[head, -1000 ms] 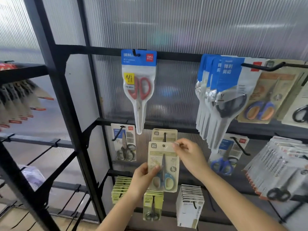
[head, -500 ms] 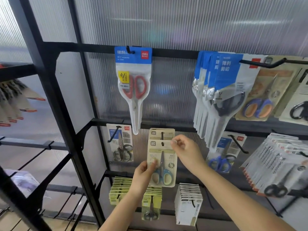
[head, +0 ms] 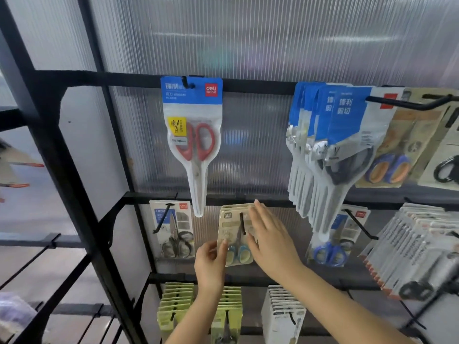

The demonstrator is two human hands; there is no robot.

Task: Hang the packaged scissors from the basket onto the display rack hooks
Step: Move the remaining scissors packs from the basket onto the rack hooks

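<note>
A beige card pack of blue-handled scissors [head: 234, 240] hangs on a black hook [head: 242, 223] in the middle row of the black display rack [head: 74, 184], in front of other beige packs. My left hand [head: 210, 261] pinches the pack's lower left edge between thumb and fingers. My right hand [head: 269, 238] lies flat with straight fingers against the pack's right side, fingertips at its top right corner. The basket is out of view.
A red-handled scissors pack [head: 192, 135] hangs just above. Blue-topped packs [head: 327, 155] crowd the upper right hook. A small pack [head: 175, 229] hangs to the left, grey packs [head: 419, 247] to the right, green packs [head: 177, 306] and white packs [head: 283, 314] below.
The beige pack has slid back along the hook toward the rack. My right hand let go of its top corner and now lies flat against it. The view moved closer.
</note>
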